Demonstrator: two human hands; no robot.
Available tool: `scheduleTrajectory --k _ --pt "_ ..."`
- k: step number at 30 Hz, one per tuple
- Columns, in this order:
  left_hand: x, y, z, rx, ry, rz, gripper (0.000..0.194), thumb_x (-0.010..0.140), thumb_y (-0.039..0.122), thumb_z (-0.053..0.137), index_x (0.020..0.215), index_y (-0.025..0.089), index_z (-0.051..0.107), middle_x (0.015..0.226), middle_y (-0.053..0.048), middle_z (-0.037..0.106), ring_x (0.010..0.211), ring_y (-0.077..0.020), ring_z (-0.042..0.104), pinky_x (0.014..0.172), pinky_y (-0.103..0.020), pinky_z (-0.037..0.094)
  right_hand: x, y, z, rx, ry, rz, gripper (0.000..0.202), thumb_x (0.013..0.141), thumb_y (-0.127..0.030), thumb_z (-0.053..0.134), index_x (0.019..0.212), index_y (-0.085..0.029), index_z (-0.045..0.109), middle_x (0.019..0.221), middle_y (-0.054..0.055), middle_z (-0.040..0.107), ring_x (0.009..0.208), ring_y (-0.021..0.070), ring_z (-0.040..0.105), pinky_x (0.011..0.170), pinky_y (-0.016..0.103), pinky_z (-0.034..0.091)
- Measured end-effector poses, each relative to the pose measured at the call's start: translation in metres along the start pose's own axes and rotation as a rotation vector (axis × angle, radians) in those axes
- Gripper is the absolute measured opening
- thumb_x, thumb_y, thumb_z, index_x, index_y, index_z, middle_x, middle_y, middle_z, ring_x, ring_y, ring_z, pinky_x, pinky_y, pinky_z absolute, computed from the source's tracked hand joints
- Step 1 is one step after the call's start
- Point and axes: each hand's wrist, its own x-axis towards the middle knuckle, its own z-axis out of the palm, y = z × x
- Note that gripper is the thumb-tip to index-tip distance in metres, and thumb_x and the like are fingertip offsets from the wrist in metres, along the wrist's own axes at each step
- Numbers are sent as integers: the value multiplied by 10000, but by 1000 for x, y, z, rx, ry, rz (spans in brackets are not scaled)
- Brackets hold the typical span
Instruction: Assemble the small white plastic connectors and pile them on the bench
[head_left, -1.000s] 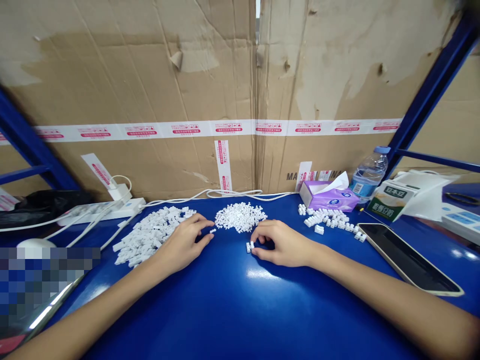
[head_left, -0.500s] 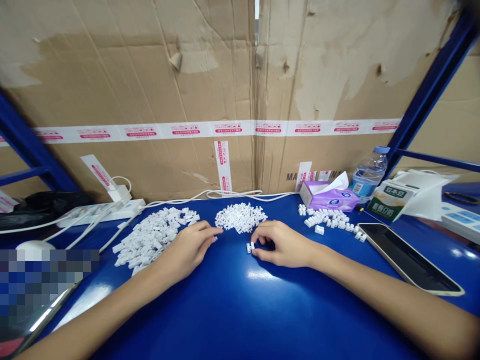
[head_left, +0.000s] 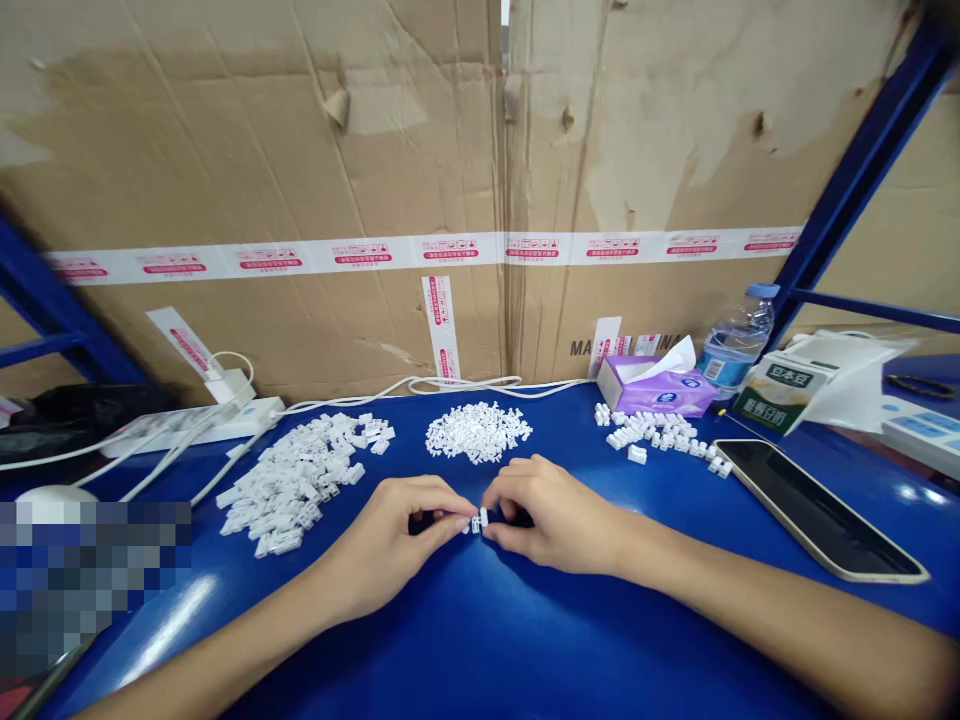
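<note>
Over the blue tabletop my two hands meet in front of the piles. Thumb and forefinger of my right hand (head_left: 559,515) pinch a small white plastic block (head_left: 476,523) by its right end. My left hand (head_left: 405,535) is closed in a pinch at the block's left end, on a tiny white piece partly hidden by the fingertips. Beyond the hands lies a heap of tiny white plastic pieces (head_left: 478,432). A larger pile of white plastic blocks (head_left: 296,480) spreads to the left. At the right are several white block assemblies (head_left: 656,432).
A purple tissue box (head_left: 656,388), a water bottle (head_left: 735,345) and a green-and-white carton (head_left: 784,392) stand at the back right. A phone (head_left: 821,510) lies beside my right forearm. White cables (head_left: 450,384) and a power strip (head_left: 195,425) run along the back left, before a cardboard wall (head_left: 375,180).
My left hand has moved from beside the tiny-piece heap toward me and right, up to the block. My right hand has brought the block slightly left and nearer. The view has shifted slightly.
</note>
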Motion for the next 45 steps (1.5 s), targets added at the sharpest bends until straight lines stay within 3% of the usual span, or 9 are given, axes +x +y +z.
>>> scheduleTrajectory --k 9,14,19,26,31,35,45 --pt "0 3 3 -28 6 -138 156 923 275 630 946 236 779 822 29 747 726 -147 604 683 -263 429 0 -3 0 25 -18 -10 95 863 -237 732 937 -192 694 786 -23 623 755 134 561 743 289 394" --pt "0 3 1 -39 -4 -140 144 902 253 614 851 210 742 753 32 706 693 -139 575 660 -252 418 1 -5 -1 29 -28 -12 97 859 -224 735 940 -188 696 789 -19 624 758 137 559 746 290 399" --pt "1 4 0 -18 -17 -139 198 919 270 596 854 227 777 816 24 750 729 -149 609 673 -254 427 -1 -6 -1 27 -33 -11 85 868 -223 723 944 -193 703 795 -10 635 760 143 560 755 296 404" --pt "-1 0 2 43 -17 -72 225 965 269 578 898 267 793 869 29 742 758 -147 633 693 -263 438 0 -6 -1 27 -30 -14 79 871 -228 717 943 -199 701 797 -13 636 765 142 561 758 295 397" --pt "-2 -1 4 59 18 -2 248 939 182 589 1081 281 766 901 19 724 791 -146 633 720 -265 470 0 -3 0 23 -5 3 98 851 -253 738 918 -193 701 764 -24 612 735 132 555 733 289 387" --pt "0 -4 4 100 66 49 245 904 130 594 1046 249 753 890 5 692 782 -147 616 716 -269 484 1 2 0 11 2 -8 115 853 -286 736 922 -199 708 753 -25 610 724 132 559 730 290 384" --pt "-3 -8 2 193 -3 212 321 945 138 545 1156 266 751 1035 -44 682 860 -167 651 750 -289 514 1 5 -1 14 14 12 92 823 -230 702 901 -181 708 742 -18 620 726 141 558 765 305 408"
